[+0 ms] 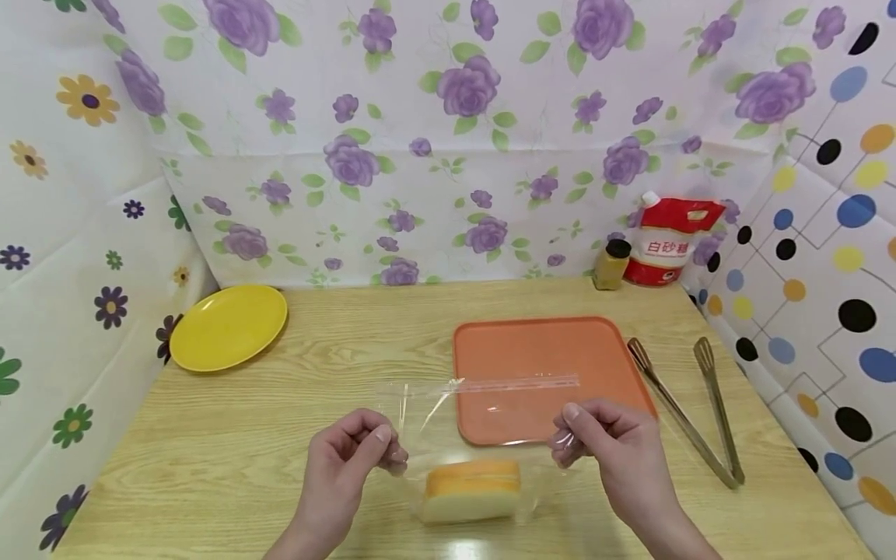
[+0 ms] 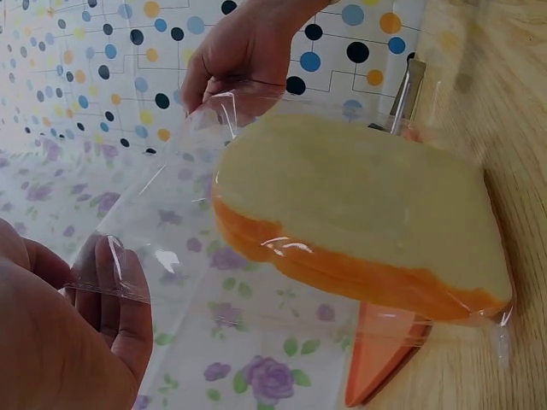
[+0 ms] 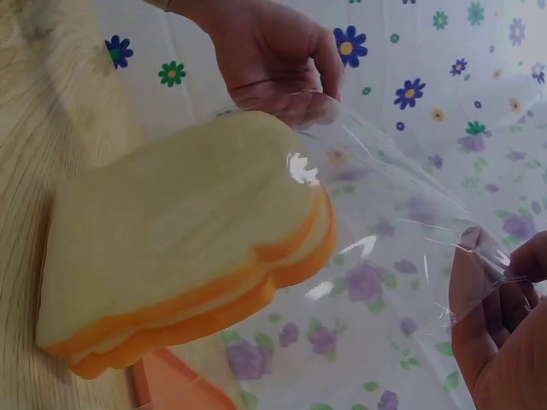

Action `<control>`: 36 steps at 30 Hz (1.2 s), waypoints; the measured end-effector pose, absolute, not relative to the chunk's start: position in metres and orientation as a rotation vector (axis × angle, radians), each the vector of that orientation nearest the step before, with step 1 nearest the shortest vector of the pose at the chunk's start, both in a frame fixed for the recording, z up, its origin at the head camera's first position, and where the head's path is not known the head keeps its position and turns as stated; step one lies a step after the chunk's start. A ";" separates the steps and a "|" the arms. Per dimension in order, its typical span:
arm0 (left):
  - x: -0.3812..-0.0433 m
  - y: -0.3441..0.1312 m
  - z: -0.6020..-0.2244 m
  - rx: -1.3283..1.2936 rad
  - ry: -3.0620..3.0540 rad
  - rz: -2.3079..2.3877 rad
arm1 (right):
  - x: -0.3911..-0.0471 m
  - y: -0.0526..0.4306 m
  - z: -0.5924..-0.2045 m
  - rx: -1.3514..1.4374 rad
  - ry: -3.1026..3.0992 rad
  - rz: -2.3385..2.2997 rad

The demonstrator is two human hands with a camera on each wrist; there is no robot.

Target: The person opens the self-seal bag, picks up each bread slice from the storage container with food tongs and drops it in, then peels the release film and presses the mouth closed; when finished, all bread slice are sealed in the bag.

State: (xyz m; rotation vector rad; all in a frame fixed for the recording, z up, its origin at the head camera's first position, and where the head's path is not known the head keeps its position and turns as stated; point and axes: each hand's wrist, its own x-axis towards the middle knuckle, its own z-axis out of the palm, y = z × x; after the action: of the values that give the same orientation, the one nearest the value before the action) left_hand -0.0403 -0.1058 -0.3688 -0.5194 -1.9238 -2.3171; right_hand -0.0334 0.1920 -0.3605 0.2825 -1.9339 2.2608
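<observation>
Slices of bread (image 1: pixel 470 502) with orange crust stand inside a clear plastic bag (image 1: pixel 437 404), just above or on the wooden table. My left hand (image 1: pixel 346 463) pinches one side of the bag between thumb and curled fingers. On the opposite side, my right hand (image 1: pixel 616 455) pinches the film the same way. Both wrist views show the bread (image 2: pixel 359 213) lying within the film, and the bag (image 3: pixel 385 248) stretched between the hands. A strip along the bag's far edge lies over the orange tray (image 1: pixel 539 338).
A yellow plate (image 1: pixel 227 327) sits at the back left. Metal tongs (image 1: pixel 689 420) lie spread to the right of the tray. At the back right stand a small jar (image 1: pixel 612 266) with a black lid and a red and white pouch (image 1: pixel 668 241). Patterned cloth walls enclose the table.
</observation>
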 end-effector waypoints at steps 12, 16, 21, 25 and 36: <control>-0.042 -0.109 -0.368 -0.493 -1.837 -2.292 | -0.034 0.179 -0.358 0.071 -1.925 2.228; -0.044 -0.107 -0.368 -0.524 -1.814 -2.306 | -0.037 0.174 -0.358 -0.036 -1.954 2.103; -0.045 -0.104 -0.368 -0.519 -1.799 -2.297 | -0.052 0.160 -0.356 0.264 -1.839 1.335; -0.045 -0.101 -0.367 -0.507 -1.784 -2.286 | -0.061 0.131 -0.337 0.543 -1.516 0.833; -0.037 -0.096 -0.367 -0.598 -1.739 -2.231 | -0.059 0.065 -0.326 0.950 -1.793 0.715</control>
State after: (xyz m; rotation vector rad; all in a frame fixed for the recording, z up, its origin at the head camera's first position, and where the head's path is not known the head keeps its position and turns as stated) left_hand -0.0374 -0.0960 -0.3666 -0.5977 -1.7390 -2.2312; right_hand -0.0591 0.0648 -0.3263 0.9500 -1.7929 0.7149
